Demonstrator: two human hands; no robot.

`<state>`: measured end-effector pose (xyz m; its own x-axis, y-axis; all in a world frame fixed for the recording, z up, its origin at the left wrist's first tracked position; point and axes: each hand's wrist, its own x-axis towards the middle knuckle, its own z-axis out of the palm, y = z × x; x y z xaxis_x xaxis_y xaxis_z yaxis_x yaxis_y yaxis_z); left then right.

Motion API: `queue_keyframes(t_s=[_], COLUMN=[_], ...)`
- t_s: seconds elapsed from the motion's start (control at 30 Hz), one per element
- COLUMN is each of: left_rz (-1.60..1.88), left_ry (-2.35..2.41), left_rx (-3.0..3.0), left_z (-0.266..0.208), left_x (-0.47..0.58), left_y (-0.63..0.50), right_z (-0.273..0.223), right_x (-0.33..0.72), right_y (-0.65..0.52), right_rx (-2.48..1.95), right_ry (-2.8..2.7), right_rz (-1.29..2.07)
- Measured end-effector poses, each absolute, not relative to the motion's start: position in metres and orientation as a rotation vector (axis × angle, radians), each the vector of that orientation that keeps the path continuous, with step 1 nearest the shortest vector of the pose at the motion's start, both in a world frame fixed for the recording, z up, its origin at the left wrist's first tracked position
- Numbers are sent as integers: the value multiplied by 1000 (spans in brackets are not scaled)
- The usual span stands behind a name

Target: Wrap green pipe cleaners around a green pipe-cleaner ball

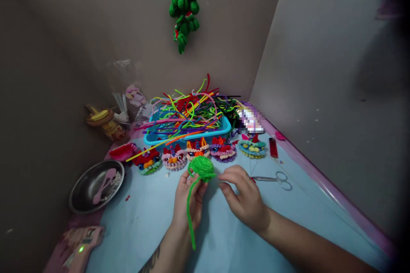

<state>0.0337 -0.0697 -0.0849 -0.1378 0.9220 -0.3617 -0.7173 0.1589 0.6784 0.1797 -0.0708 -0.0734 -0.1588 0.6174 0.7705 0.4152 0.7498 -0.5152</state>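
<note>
My left hand (pixel 189 198) is closed around a bright green coil of fuzzy pipe cleaner (pixel 201 167), above the middle of the table. A long loose tail of it hangs down past my wrist, and a short end sticks out to the right. Just right of that end, my right hand (pixel 244 196) is half curled, with a small gap between thumb and forefinger and nothing visible between them. Behind the coil stands a row of several colourful pipe-cleaner animal heads (pixel 174 158). Small scissors (pixel 272 178) lie to the right of my right hand.
A blue basket (pixel 185 137) heaped with pipe cleaners (pixel 192 111) stands at the back. On the left are a metal bowl (pixel 80 183) holding a pink scoop (pixel 104 185), and a pink device (pixel 85 241). A green bundle (pixel 183 13) hangs on the wall.
</note>
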Motion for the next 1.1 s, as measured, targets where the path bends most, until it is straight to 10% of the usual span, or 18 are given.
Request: queue_keyframes(t_s=[1.1], left_rz=[1363], left_ry=[783], left_rx=[238], left_z=[-88], left_x=[38], left_y=[-72], right_z=[-83], right_x=[177], right_y=[-58], right_rx=[-960], right_ry=[-1983], right_rz=[216])
